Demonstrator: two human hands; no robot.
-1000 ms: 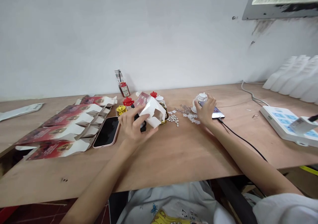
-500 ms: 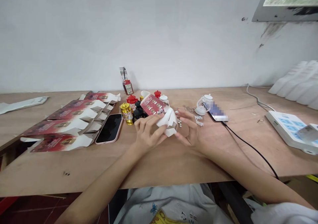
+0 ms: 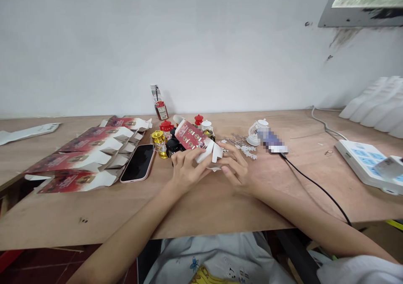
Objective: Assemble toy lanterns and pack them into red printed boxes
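Observation:
My left hand grips a small red-and-white carton from below, holding it tilted above the table. My right hand has its fingers curled onto the carton's white end flaps. Just behind the carton stand little toy lanterns: a gold one, a red-topped one and a black one. Several small round white pieces lie scattered to the right of my hands.
Flat red cartons are fanned out at left beside a black phone in a pink case. A white lantern and a second phone on a black cable lie right. A white power strip sits far right.
My right hand left the phone at right and came over to the carton's open end. The carton has turned in my left hand, its red printed face now up.

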